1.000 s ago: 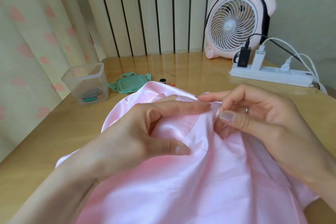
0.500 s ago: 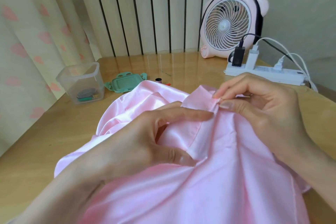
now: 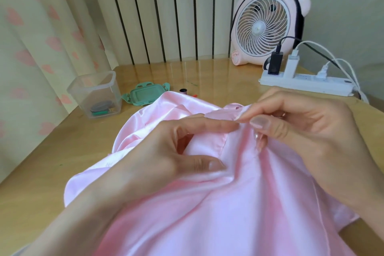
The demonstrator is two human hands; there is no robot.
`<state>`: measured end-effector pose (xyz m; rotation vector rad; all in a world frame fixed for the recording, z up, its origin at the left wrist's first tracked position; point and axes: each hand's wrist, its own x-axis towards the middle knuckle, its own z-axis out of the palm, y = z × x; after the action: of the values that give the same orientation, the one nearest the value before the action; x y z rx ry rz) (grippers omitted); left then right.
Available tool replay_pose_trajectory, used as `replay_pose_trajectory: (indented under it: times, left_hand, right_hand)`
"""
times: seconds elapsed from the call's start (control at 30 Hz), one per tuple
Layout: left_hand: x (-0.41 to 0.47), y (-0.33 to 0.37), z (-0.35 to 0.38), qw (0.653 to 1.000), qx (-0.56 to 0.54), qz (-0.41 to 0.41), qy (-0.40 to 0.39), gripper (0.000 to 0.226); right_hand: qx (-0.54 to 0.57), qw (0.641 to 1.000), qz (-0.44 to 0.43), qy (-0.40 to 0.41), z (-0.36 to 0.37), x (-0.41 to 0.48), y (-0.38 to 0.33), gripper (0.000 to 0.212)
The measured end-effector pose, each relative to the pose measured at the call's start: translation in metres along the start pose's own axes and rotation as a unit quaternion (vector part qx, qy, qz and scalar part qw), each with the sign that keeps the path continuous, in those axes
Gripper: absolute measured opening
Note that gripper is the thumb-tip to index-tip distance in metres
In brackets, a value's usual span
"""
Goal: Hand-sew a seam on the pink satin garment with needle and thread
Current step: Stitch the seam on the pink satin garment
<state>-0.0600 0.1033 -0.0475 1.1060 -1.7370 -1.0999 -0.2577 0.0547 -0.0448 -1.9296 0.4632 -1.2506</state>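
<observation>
**Clerk:** First entry?

**Onlooker:** One pink satin garment (image 3: 207, 214). It is heaped on the tabletop (image 3: 41, 172) at the near edge and drapes toward the person. Both hands raise its middle part.

**Clerk:** Orientation?

**Onlooker:** The stitched edge (image 3: 223, 143) is a short puckered line. Its long axis runs from near to far, leaning a little right at the far end. The near end sits by one thumb and the far end points at the meeting fingertips.

**Clerk:** Hands?

**Onlooker:** The left hand (image 3: 158, 151) is clamped on a fold, with the forefinger laid straight along the top and the thumb pressed on the cloth below. The right hand (image 3: 307, 131) has curled fingers, and its thumb and forefinger pinch the cloth's upper edge. The two hands are close together, forefinger tips touching or all but touching. I cannot tell whether the pinch holds anything besides cloth.

**Clerk:** Sundries?

**Onlooker:**
- Far left: one clear tub (image 3: 95, 93), open, with small items inside.
- Just beside the tub: one green lid (image 3: 145, 94), lying flat.
- Near the lid: one dark thread spool (image 3: 182, 90).
- Far right: one pink fan (image 3: 268, 27), upright.
- In front of the fan: one white power strip (image 3: 307, 84) with plugs in it.
- Left wall: a curtain (image 3: 31, 37) with a pink heart print.
</observation>
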Motion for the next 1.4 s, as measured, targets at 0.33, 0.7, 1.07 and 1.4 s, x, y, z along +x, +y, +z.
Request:
replay_pose_trajectory:
  times: [0.33, 0.7, 1.07, 1.4]
  left_hand:
    - [-0.001, -0.001, 0.002, 1.000, -0.007, 0.006, -0.014, 0.060]
    - [-0.001, 0.004, 0.007, 1.000, 0.002, 0.010, -0.027, 0.063]
    - [-0.003, 0.007, 0.006, 1.000, -0.010, 0.005, -0.019, 0.065]
    - [-0.002, 0.008, 0.008, 1.000, -0.011, 0.014, -0.017, 0.063]
  right_hand:
    - [0.154, 0.981, 0.119, -0.023, 0.007, -0.003, -0.003, 0.013]
    - [0.107, 0.991, 0.075, 0.035, 0.016, -0.006, -0.004, 0.018]
    - [0.107, 0.990, 0.077, 0.048, 0.015, -0.006, -0.006, 0.022]
    - [0.126, 0.988, 0.074, 0.057, 0.014, -0.006, -0.005, 0.022]
